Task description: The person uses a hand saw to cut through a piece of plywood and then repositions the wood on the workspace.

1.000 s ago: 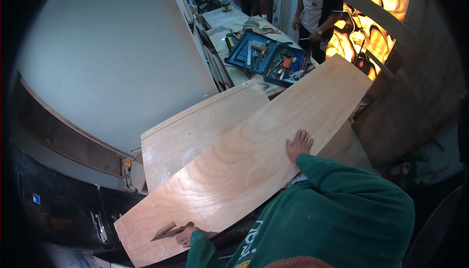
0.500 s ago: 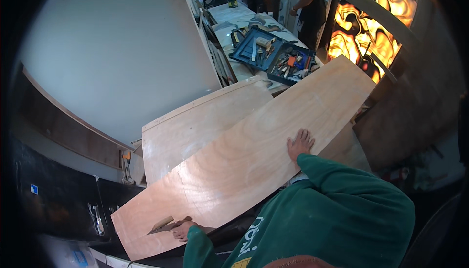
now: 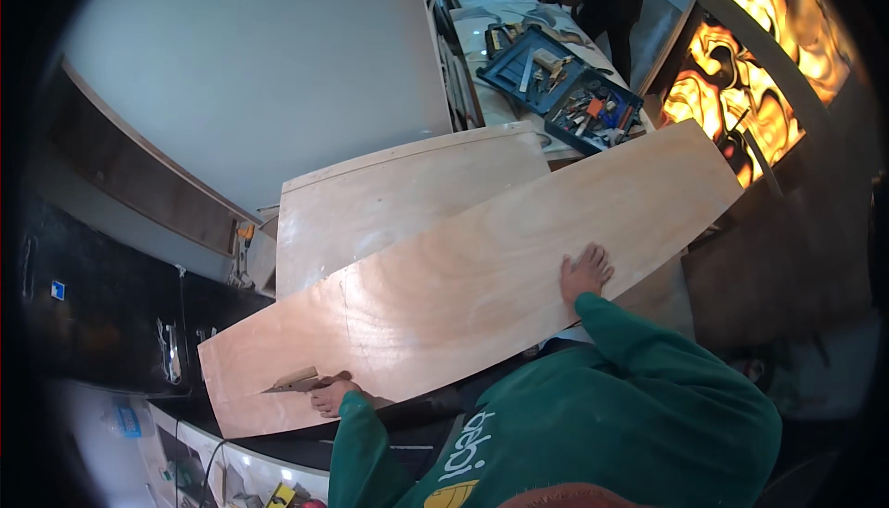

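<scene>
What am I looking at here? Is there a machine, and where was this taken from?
No machine here: a person is working bare-handed. The view comes from a camera worn on their head, looking down; its wide lens bends straight edges. A long wooden board lies in front of them, partly hiding a pale wooden panel. The right hand rests spread on the board. The left hand is lower, beside a tool with a wooden part; whether it grips it, I can't tell. Beyond is an open blue toolbox.
</scene>
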Motion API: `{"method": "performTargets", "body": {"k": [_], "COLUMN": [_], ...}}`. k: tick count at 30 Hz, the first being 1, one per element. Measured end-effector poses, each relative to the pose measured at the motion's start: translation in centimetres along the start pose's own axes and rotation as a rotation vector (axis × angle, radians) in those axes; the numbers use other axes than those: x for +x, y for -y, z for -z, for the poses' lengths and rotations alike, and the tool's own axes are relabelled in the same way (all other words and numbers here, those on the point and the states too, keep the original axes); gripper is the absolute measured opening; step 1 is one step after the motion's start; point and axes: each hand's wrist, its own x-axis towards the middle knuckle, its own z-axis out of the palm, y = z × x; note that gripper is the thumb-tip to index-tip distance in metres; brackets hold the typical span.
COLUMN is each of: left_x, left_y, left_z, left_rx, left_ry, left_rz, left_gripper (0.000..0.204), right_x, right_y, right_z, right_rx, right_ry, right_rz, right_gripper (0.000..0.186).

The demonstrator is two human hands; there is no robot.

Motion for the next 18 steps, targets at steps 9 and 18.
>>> {"method": "performTargets", "body": {"k": [9,18], "left_x": [1.4,-0.7], "left_y": [0.1,0.8], "left_z": [0.6,2.8], "left_rx": [-0.039,-0.427], "left_ry": [0.449,0.135], "left_rz": [-0.242,0.101], "left_gripper": [0.096,0.057], "right_x": [1.5,3.0], "right_y": [-0.9,-1.5], "right_z": [-2.6,0.9], "right_rx": [-0.185,-0.144], "right_ry": [-0.038,0.101], "right_rz": [0.0,0.026], "right_gripper": [0.088,0.077]}}
